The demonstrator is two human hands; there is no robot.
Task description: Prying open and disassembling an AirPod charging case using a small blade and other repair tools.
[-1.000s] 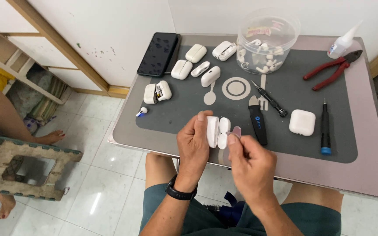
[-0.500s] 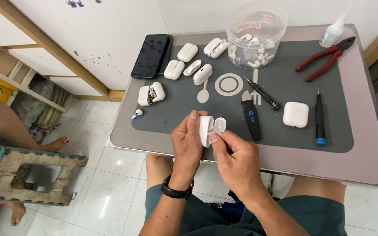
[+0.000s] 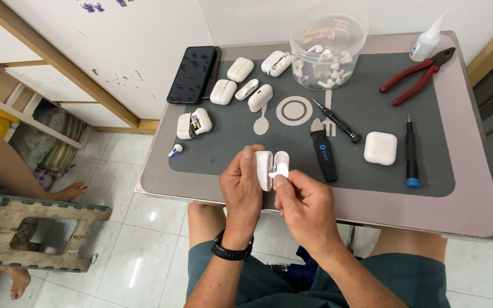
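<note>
Hands, left [image 3: 241, 191] and right [image 3: 306, 202], grip open white earbud case [image 3: 270, 168].

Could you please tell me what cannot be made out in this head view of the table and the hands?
- Inside of the open white case: covered by the left hand and right hand.
- Contents of the clear tub: small white parts, too small to tell apart.
- Tip of the black screwdriver: too small.
- The person seated at the left: cut off by the picture's edge.
</note>
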